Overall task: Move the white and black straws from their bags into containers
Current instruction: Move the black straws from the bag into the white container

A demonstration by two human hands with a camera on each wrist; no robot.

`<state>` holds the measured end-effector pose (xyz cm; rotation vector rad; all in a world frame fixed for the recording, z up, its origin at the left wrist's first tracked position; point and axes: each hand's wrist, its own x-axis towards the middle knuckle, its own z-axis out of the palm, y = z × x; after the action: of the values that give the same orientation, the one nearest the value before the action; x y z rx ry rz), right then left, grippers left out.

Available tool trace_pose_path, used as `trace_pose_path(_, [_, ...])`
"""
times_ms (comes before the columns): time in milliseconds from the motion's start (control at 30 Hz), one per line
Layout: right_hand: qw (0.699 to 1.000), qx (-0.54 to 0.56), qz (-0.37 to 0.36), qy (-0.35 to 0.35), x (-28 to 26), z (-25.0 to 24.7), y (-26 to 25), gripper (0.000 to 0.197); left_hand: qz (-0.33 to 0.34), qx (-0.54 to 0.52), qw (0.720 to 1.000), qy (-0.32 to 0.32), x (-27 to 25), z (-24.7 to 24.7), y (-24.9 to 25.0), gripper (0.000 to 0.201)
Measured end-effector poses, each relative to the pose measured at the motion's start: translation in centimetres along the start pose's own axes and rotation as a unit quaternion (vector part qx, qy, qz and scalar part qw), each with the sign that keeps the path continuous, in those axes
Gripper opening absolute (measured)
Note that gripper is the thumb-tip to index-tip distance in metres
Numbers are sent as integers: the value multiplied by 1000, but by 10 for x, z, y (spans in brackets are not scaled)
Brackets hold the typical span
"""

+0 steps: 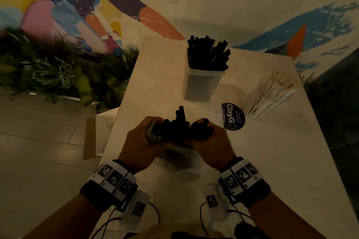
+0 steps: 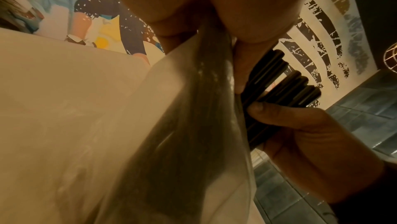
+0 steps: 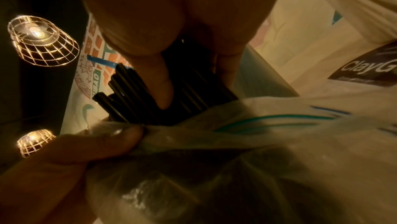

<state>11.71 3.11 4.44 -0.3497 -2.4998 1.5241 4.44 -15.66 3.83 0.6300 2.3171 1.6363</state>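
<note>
The left hand [image 1: 138,141] gripped the mouth of a clear plastic bag [image 1: 179,158], its fingers curled round the film and the bundle inside. Just to its right, the right hand [image 1: 210,142] was closed round a bunch of black straws [image 1: 177,124] that stuck up out of the bag between the two hands. In the right wrist view the thumb [image 3: 160,81] pressed across the straws while the other fingers wrapped behind them, and the left hand's thumb pinched the bag's edge just below. In the left wrist view the bag hung down from the left hand as a grey, translucent sheet, with the straw ends poking out beyond the right hand's fingers.

Ahead of both hands, farther along the pale surface [image 1: 155,87], stood a clear square container [image 1: 202,83] with more black straws [image 1: 208,54] standing in it, leaning at mixed angles. Ahead and to the right of the right hand lay a clear round container [image 1: 270,97] tilted on its side, packed with white straws [image 1: 281,81]. Between it and the right hand, a dark round sticker reading "ClayG" [image 1: 232,116] lay flat on the surface, just beyond the knuckles.
</note>
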Motion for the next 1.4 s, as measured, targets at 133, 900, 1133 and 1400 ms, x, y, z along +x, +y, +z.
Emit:
trace_pose_path(133, [999,-22,27,-31,1,0,5,26,-1,10,1000,9,-1,-1,-1,50])
trace_pose_path(900, [999,-20,29,5,2,22,12,4,1,49,999,9,-10,-4,-17,47])
trace_pose_path(1133, [977,205,15,54,9,-7,-38,41,8,54,999,6,-10,-2,-15,30])
trace_pose_path(1400, [949,290,-79,96,42,-56,-97,36,27,63,998,-13,-9,-4,-15,30])
